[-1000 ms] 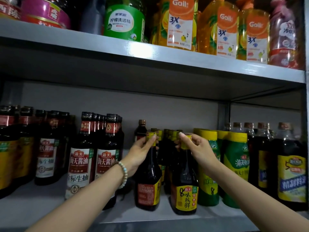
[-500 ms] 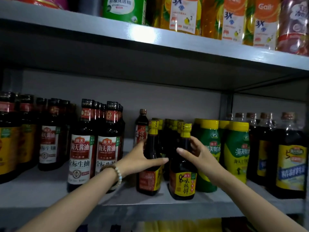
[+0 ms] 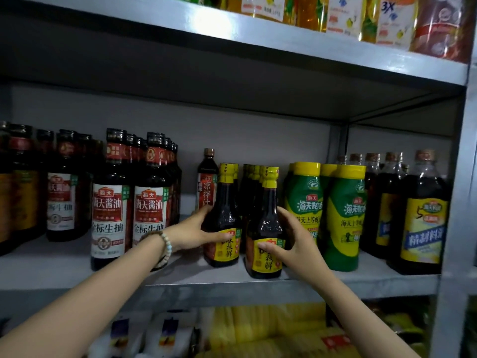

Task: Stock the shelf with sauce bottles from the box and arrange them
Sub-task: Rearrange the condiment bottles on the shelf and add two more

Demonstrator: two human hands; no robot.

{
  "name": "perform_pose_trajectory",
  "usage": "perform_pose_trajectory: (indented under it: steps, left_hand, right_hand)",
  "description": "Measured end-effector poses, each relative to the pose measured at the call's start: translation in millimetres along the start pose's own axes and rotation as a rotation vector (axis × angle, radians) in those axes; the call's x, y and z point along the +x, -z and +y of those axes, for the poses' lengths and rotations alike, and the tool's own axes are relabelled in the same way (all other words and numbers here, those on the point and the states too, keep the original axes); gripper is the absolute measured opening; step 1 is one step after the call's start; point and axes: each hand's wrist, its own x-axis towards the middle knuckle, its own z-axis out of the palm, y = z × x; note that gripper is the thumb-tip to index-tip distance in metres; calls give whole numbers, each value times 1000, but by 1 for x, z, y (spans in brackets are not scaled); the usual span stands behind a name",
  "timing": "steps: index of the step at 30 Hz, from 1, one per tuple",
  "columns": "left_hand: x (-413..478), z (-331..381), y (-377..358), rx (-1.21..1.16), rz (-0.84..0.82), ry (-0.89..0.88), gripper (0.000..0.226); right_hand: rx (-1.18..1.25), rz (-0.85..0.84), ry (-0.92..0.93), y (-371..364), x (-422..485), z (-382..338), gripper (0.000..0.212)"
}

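Note:
Two dark sauce bottles with yellow caps and yellow labels stand upright at the front of the grey middle shelf (image 3: 180,280). My left hand (image 3: 196,232) wraps the body of the left bottle (image 3: 224,202). My right hand (image 3: 291,241) wraps the body of the right bottle (image 3: 265,213). More yellow-capped bottles (image 3: 251,177) stand in rows behind them, mostly hidden. The box is not in view.
Red-labelled soy sauce bottles (image 3: 129,210) fill the shelf to the left; a tall thin bottle (image 3: 206,182) stands behind. Green-and-yellow bottles (image 3: 343,218) and large dark bottles (image 3: 423,218) stand to the right. A shelf post (image 3: 456,202) bounds the right. Detergent bottles sit above, packets below.
Both hands slid down from the bottle caps to the bottle bodies. The left bottle's yellow label now faces more to the front. The camera tilted downward.

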Motion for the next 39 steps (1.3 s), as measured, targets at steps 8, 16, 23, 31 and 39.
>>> perform_pose_trajectory:
  steps: [8,16,23,31,39]
  left_hand:
    - [12,-8,-5,12,68,-52,85]
    - [27,-13,-13,84,57,-55,84]
    - [38,-20,-13,63,23,-37,86]
    - [38,-19,-15,51,28,-72,82]
    - [-4,22,-29,-33,342,-436,65]
  right_hand:
    - [14,22,4,1,1,5,82]
    - [-23,38,10,-2,3,7,93]
    - [-30,70,31,-3,3,9,94]
    - [-37,91,47,-4,4,10,93]
    - [-46,128,119,8,1,14,87]
